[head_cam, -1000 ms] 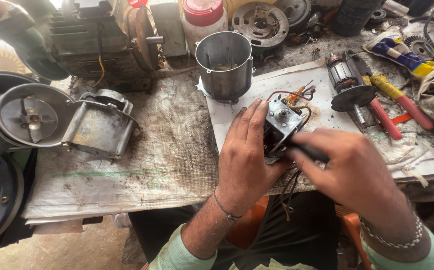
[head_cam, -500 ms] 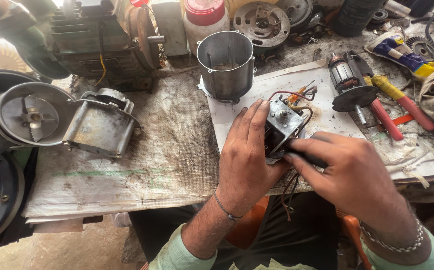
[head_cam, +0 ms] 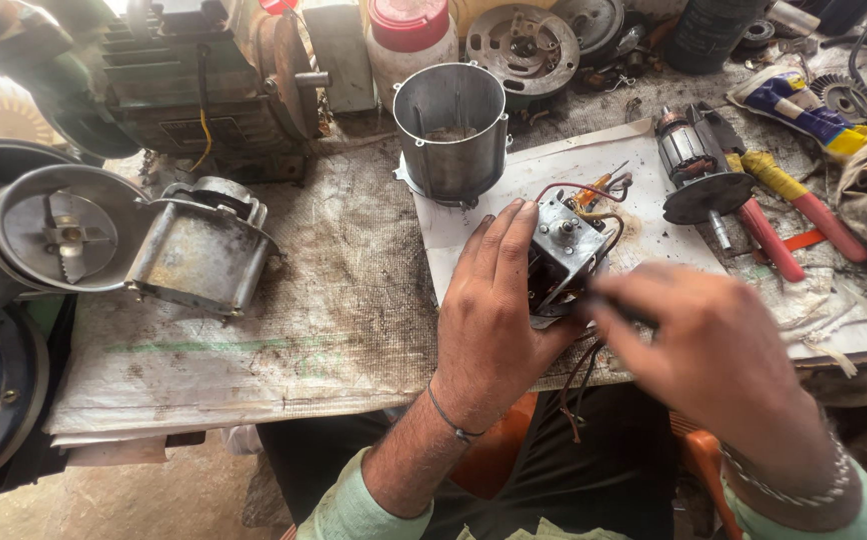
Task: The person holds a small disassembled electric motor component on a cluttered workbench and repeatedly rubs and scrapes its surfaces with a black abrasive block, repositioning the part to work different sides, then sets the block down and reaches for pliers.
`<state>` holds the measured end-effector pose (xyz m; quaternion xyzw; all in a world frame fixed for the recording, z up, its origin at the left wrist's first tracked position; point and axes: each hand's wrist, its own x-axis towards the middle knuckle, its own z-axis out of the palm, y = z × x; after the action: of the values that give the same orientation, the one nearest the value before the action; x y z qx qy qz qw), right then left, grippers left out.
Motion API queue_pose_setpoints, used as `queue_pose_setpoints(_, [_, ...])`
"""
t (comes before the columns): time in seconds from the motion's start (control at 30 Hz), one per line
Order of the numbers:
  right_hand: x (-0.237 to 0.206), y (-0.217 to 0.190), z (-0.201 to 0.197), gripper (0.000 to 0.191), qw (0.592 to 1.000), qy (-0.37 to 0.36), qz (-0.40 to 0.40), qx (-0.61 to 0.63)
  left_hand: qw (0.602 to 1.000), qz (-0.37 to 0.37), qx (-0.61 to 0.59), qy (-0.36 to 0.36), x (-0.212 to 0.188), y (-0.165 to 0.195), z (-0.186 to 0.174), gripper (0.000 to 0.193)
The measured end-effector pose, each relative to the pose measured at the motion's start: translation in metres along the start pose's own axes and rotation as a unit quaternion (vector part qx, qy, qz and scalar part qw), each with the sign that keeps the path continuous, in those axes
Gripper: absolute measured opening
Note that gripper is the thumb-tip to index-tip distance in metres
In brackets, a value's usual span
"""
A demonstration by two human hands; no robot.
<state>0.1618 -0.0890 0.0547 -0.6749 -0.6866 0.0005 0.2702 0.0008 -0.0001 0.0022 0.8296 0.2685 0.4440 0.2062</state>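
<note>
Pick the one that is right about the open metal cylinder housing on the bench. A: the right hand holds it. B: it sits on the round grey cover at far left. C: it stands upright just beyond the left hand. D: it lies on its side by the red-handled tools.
C: the open metal cylinder housing stands upright, mouth up, on the bench just beyond the left hand, untouched by either hand.

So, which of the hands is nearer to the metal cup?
Left. The left hand lies just below the metal cup, holding the small motor part; the right hand is farther, lower right.
</note>
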Motion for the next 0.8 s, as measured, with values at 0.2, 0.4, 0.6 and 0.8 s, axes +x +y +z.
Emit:
queue_pose_setpoints(0.2, [-0.0022,-0.0034,0.0004,0.022,0.995,0.015,0.067,-0.067,1.000,-0.004,-0.010,0.004,0.0004,0.0005,0.0014,0.102])
queue_pose_setpoints(0.4, [0.0013,-0.0035,-0.0013,0.023,0.997,-0.010,0.075,0.001,1.000,0.002,0.004,0.005,-0.0004,0.0000,0.0012,0.101])
queue_pose_setpoints(0.6, [-0.0006,-0.0038,-0.0016,0.026,0.999,-0.026,0.006,0.018,1.000,0.003,0.001,0.008,0.0005,-0.0002,0.0016,0.103])
queue_pose_setpoints(0.8, [0.0006,-0.0022,-0.0007,0.024,0.998,0.008,0.037,-0.045,1.000,0.006,-0.007,0.005,0.0001,0.0004,0.0002,0.102])
